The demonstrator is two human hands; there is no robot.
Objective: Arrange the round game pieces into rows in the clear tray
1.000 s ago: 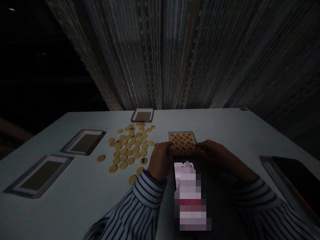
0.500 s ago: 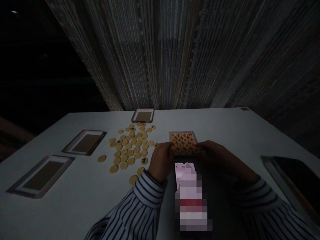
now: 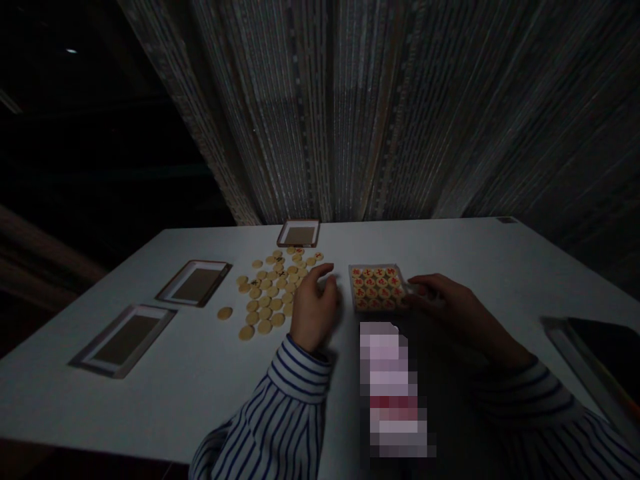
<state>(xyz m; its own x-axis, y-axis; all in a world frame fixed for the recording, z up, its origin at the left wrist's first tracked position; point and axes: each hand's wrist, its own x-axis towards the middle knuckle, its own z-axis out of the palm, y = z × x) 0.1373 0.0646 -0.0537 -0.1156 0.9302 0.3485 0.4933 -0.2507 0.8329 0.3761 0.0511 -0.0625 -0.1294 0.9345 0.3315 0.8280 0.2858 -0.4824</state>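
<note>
A small clear box (image 3: 353, 293) holds Chinese chess pieces (image 3: 377, 291) in rows, their red characters facing up. My right hand (image 3: 445, 303) grips the box's right side between thumb and fingers. To the left of the box, apart from it, my left hand (image 3: 316, 310) hovers with thumb and fingers spread and nothing between them. Beyond and beside that hand lies a scatter of loose chess pieces (image 3: 265, 313), most blank side up, a few showing characters. My left hand hides some of them.
Three shallow frame-like trays (image 3: 193, 285) stand on the left and far parts of the white table (image 3: 200, 393). A lit phone (image 3: 387, 373), blurred out, lies in front of the box. At the right edge is a dark flat object (image 3: 600, 353). Strand curtains (image 3: 345, 133) hang behind.
My left hand has let go of the box's left side and moved left, its fingers now apart. My right hand stays at the box. The view has shifted slightly.
</note>
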